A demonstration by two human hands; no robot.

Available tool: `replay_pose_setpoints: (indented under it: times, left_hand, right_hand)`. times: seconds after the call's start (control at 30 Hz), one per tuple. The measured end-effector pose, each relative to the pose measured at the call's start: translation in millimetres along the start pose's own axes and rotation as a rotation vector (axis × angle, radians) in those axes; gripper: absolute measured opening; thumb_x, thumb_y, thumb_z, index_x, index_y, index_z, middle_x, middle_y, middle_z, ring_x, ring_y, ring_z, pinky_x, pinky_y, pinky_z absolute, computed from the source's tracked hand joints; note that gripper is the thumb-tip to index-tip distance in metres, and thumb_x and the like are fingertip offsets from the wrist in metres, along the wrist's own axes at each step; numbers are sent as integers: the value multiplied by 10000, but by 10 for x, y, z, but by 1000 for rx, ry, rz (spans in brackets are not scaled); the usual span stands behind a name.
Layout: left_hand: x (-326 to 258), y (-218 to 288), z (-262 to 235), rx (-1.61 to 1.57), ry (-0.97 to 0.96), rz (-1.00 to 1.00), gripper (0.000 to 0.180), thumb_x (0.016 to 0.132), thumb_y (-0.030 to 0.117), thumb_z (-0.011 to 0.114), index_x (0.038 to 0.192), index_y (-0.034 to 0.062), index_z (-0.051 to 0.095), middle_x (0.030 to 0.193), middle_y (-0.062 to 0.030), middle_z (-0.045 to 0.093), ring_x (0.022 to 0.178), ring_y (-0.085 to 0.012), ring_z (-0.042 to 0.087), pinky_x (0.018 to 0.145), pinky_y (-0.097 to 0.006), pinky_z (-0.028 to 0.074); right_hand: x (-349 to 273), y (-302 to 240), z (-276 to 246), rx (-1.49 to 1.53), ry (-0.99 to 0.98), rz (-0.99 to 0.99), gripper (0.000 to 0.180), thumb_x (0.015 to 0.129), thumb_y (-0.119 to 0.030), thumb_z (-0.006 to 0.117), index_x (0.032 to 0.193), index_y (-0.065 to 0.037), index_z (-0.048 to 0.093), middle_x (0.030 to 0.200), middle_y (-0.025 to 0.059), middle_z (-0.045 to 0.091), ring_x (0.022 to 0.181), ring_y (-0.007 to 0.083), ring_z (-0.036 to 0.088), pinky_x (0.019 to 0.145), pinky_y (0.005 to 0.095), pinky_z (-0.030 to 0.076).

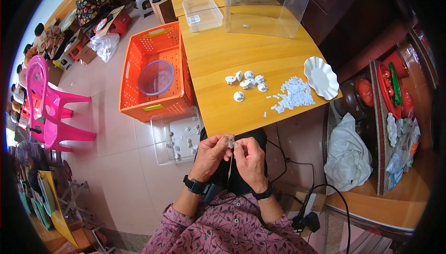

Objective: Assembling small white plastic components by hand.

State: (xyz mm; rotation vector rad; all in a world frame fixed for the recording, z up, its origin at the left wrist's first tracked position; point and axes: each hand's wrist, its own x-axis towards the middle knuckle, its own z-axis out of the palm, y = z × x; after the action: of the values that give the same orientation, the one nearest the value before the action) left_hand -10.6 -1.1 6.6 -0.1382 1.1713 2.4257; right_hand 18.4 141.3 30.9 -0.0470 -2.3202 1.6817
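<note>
Just beyond the table's near edge, over my lap, my left hand (209, 155) and my right hand (251, 160) meet with fingertips pinched. Between them is a small white plastic part (231, 141), mostly covered by my fingers, so its full shape is hidden. On the yellow wooden table (211, 56) in front lie several white round knob-like parts (239, 96) in a loose cluster. To their right spreads a pile of tiny white plastic pieces (296, 97), beside a white scalloped dish (321, 78).
An orange crate (131, 75) holding a clear bowl (156, 78) stands left of the table. Below it, a clear tray (160, 154) contains several white parts. Clear bins (265, 26) occupy the table's far end. Black cables (297, 163) hang at right; a pink chair (58, 114) and people are at left.
</note>
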Motion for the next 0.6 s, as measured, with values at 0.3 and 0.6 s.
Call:
replay_pose_setpoints:
  times: [0.3, 0.6]
  left_hand:
    - [-18, 8, 31, 30, 31, 23, 255, 989, 214, 630, 1098, -12, 676, 871, -24, 677, 680, -81, 629, 596, -208, 515]
    - [-20, -9, 53, 41, 30, 53, 250, 1002, 226, 610, 1090, 2, 676, 853, -18, 673, 667, -74, 619, 589, -206, 507]
  right_hand:
    - [-11, -122, 24, -5, -28, 20, 102, 940, -67, 611, 910, -13, 530, 757, 106, 638, 651, 219, 664, 592, 357, 532]
    - [-28, -123, 58, 8, -9, -15, 95, 963, -64, 591, 912, -10, 532, 750, 95, 641, 635, 148, 651, 588, 296, 537]
